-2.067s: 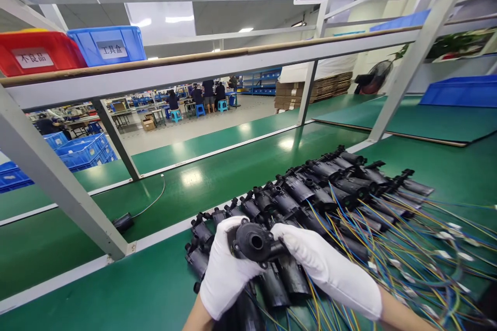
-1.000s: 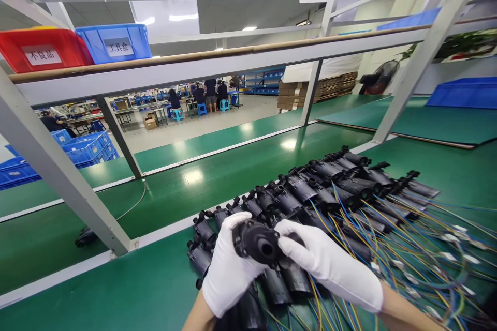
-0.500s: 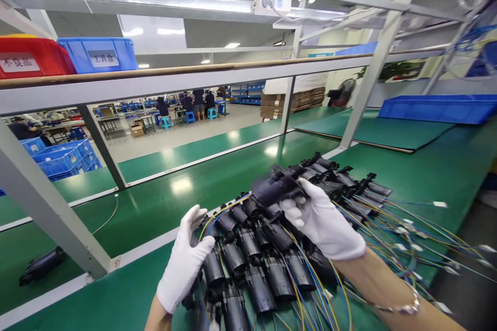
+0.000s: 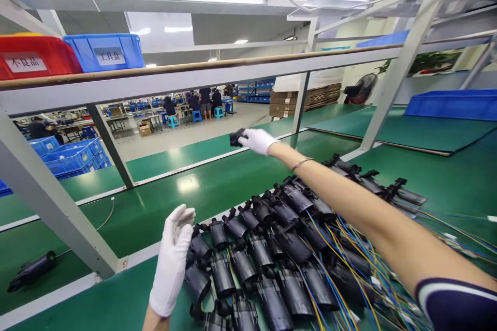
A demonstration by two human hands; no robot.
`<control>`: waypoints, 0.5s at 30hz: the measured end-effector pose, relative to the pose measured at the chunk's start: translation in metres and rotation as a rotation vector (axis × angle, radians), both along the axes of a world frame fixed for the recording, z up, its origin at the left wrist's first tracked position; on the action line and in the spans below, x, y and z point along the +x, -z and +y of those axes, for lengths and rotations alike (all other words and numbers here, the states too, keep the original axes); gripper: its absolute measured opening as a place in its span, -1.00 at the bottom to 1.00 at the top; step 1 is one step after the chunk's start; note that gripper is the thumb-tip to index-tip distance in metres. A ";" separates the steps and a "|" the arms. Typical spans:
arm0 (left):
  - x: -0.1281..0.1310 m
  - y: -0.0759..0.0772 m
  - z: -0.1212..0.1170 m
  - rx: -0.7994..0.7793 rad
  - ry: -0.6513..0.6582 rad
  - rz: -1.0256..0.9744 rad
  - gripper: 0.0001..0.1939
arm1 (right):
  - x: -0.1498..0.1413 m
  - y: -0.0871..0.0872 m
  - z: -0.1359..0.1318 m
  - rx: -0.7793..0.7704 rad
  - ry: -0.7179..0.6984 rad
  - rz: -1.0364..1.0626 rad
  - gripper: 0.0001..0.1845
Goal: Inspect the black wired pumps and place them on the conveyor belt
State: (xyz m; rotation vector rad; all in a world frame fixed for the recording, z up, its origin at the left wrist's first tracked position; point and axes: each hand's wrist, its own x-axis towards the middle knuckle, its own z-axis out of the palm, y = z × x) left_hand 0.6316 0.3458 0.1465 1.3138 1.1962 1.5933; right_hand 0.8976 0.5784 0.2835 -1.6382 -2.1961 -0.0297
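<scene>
My right hand (image 4: 259, 141), in a white glove, reaches far out over the back of the green bench. Its fingers are closed around a black cylindrical pump (image 4: 236, 137), mostly covered by the hand. At the left edge of the pile, my gloved left hand (image 4: 173, 253) is held up with nothing in it, fingers stretched and thumb apart. Beside it lie several black pumps (image 4: 222, 275) in rows, with short nozzles and blue, yellow and white wires (image 4: 341, 264) trailing right. My right forearm passes above the pile and hides part of it.
A single black pump (image 4: 33, 271) lies at far left behind a white frame post (image 4: 58, 201). Red (image 4: 39, 57) and blue bins (image 4: 104, 53) stand on the shelf above. A long blue tray (image 4: 454, 105) is at right. People sit at benches in the background.
My right hand has moved forward and left, away from the pile, carrying the black pump. My left hand has shifted slightly left, off the wires it was by.
</scene>
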 end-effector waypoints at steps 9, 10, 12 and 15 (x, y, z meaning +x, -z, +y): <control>-0.016 -0.006 0.001 0.014 -0.095 0.017 -0.47 | -0.067 0.102 0.025 -0.412 -0.133 -0.382 -0.70; -0.015 -0.006 0.002 0.016 -0.097 0.014 -0.47 | -0.067 0.102 0.027 -0.423 -0.147 -0.401 -0.69; -0.013 -0.006 0.004 0.008 -0.088 0.006 -0.48 | -0.061 0.094 0.031 -0.417 -0.173 -0.423 -0.68; -0.008 -0.003 0.005 -0.034 -0.051 0.010 -0.47 | -0.034 0.073 0.025 -0.364 -0.192 -0.429 -0.65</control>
